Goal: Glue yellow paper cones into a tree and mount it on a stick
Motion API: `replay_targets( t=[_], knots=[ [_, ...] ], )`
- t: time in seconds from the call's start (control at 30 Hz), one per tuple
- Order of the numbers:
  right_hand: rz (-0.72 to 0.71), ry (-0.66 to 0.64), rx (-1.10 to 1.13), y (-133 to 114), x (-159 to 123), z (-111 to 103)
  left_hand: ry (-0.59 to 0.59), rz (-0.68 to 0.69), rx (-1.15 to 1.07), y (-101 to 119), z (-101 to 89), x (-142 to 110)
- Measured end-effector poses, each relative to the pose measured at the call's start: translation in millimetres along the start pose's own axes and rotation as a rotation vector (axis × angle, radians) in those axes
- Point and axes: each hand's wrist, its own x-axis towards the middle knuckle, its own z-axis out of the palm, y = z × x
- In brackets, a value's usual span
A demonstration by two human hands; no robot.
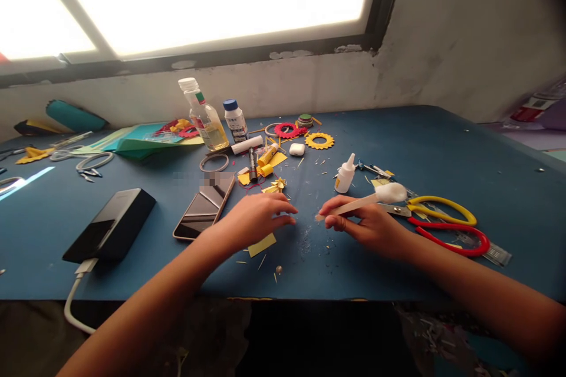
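Observation:
My right hand (367, 221) is closed around a flat wooden stick (356, 205). A rounded white wad (391, 192), perhaps cotton, sits on the stick's far end, which points up to the right. To the left, my left hand (265, 215) hovers over the table with its fingers apart and nothing between them. Below it lies a piece of yellow paper (262, 245). A small white nozzle bottle (345, 175) stands just behind my right hand. Beside that hand rest large scissors with a yellow and a red handle (442, 212), their blades partly hidden.
A phone (206, 207) and a black power bank (110, 225) with a white cable lie left. Behind stand a glass bottle (206, 121) and a blue-capped bottle (235, 121). A yellow paper ring (319, 136), an earphone case (297, 149) and scraps lie on the blue table (424, 141).

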Motion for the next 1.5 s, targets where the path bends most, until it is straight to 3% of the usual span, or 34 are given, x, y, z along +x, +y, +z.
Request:
replay_targets(
  t=[0.1, 0.2, 0.57, 0.7, 0.8, 0.9, 1.07, 1.17, 1.27, 1.5],
  knots=[
    [-0.029, -0.004, -0.003, 1, 0, 0, 0.027, 0.145, 0.286, 0, 19.4, 2],
    [-0.046, 0.012, -0.011, 2, 0, -1, 0.071, 0.252, 0.397, -4, 27.2, 0],
    [-0.026, 0.006, -0.005, 4, 0, 0, 0.023, 0.281, 0.362, -9, 17.9, -27],
    [-0.026, -0.001, 0.001, 4, 0, 0, 0.069, 0.274, 0.287, -12, 7.3, -33],
    [-0.022, -0.003, 0.011, 4, 0, 1, 0.184, 0.177, 0.095, -16, -3.3, -36],
    [-0.017, -0.011, 0.013, 5, 0, 1, 0.279, 0.007, -0.239, -16, -11.8, -35],
    [0.017, -0.038, -0.01, 8, 1, 1, 0.276, -0.252, -0.839, -6, -14.4, -25],
    [0.057, -0.067, -0.075, 6, 4, -1, 0.261, -0.256, -1.157, 2, -12.7, -16],
    [0.16, -0.174, -0.165, 1, 8, -5, 0.22, -0.23, -1.356, 10, -12.5, -9],
    [0.359, -0.347, -0.301, 0, 16, -11, 0.131, -0.105, -1.53, 13, -10.4, -2]
  ],
)
